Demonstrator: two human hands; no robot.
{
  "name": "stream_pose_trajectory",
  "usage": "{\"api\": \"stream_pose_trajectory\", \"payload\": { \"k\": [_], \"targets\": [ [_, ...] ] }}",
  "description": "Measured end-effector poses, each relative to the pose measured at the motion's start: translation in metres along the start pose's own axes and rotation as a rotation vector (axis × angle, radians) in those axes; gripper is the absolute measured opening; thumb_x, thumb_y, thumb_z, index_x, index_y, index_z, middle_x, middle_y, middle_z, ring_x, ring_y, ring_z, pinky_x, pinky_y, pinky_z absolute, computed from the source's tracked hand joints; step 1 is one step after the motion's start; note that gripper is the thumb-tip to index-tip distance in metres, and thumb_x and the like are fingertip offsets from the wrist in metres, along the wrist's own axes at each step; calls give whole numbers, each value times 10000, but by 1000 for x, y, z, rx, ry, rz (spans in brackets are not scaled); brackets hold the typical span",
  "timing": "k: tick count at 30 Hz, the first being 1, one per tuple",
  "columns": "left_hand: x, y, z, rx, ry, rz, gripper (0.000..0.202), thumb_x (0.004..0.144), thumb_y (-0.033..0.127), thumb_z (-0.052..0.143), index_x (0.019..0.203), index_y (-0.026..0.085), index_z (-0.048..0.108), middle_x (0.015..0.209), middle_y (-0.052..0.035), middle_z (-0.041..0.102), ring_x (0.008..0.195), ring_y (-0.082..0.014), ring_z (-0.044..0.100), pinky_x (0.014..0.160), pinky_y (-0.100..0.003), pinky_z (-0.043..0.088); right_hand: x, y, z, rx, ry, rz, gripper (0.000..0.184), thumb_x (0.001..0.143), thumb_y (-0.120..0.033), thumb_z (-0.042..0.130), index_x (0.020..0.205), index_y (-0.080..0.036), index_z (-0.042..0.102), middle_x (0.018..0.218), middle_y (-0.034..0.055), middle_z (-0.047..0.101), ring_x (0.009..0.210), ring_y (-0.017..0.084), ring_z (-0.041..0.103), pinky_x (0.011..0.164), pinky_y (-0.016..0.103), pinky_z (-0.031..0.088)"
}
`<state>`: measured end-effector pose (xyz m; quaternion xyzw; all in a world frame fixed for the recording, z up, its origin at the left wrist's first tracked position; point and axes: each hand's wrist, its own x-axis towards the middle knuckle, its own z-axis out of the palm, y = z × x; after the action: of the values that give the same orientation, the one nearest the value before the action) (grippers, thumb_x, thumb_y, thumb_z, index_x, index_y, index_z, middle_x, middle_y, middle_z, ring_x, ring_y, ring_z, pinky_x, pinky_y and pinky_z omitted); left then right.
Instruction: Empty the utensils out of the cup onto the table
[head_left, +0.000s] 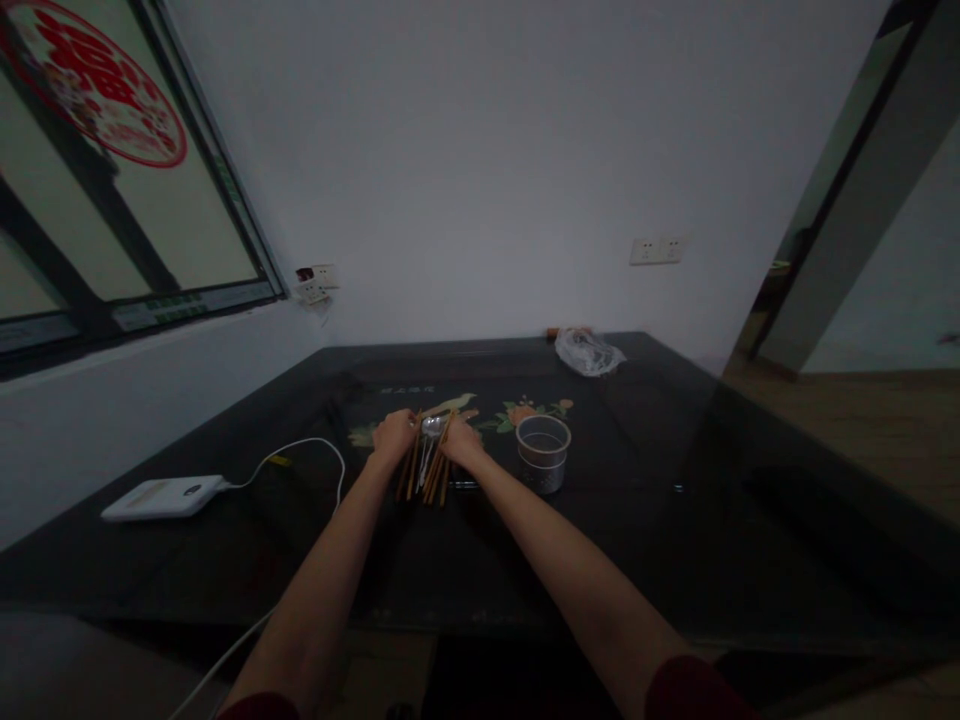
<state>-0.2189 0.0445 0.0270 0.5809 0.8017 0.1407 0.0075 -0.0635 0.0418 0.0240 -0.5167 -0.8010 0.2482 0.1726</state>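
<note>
Several brown wooden chopsticks (433, 488) lie on the dark table in two groups, their near ends fanned toward me. My left hand (395, 437) is closed at the far ends of the left group. On the other side, my right hand (463, 443) has its fingers closed on the right group. Between the two groups lie metal spoons (431, 428) with thin handles pointing my way; their exact number is hard to make out. Just right of my right hand stands an upright grey metal holder (543, 455) with small holes low in its wall.
A white power bank (165, 497) rests at the left, its white cable (300, 441) looping across the table and off the near edge. Near the back wall sits a crumpled clear plastic bag (589, 352). The glossy black table (660, 560) has a printed flower pattern.
</note>
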Motion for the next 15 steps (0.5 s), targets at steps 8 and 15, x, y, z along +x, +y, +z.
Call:
{"api": "stream_pose_trajectory", "payload": {
  "k": [8,15],
  "targets": [
    [-6,-2,-5,-84,35,20,316,820,409,487,989,212,667,1021,-116,693,968,-236,635,777,-293,467,-5,-11,10,-1,-61,-51,285,827,-226,498,1047,-137,656,1029,156,684,956,262,658,764,311,512],
    [-13,21,-18,-248,83,148,276,819,359,496,969,209,673,993,-74,703,919,-204,641,779,-266,466,-26,-19,-7,-30,-67,-129,298,819,-182,520,1076,-99,646,1061,177,674,1008,256,638,809,297,488]
  ]
}}
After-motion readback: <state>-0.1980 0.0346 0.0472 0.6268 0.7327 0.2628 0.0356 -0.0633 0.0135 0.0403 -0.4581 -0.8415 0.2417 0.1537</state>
